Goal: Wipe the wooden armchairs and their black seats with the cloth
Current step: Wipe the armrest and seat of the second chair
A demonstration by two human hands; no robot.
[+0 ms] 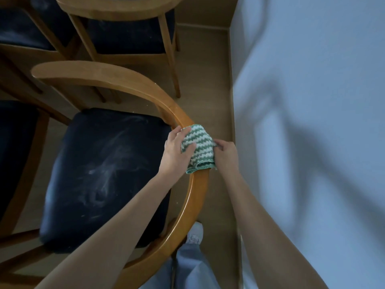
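A green-and-white striped cloth (pixel 199 147) is draped over the curved wooden back rail (pixel 116 80) of the nearest armchair. My left hand (pixel 176 152) grips the cloth's left side against the rail, thumb on top. My right hand (pixel 226 154) pinches the cloth's right edge. The chair's black seat (pixel 104 174) lies below to the left, streaked with pale dust.
A second wooden armchair (pixel 125 9) with a black seat stands beyond, and parts of others show at the left edge. A white wall (pixel 312 101) runs close along the right, leaving a narrow strip of tan floor (pixel 200 69). My leg and shoe (pixel 193 236) stand behind the rail.
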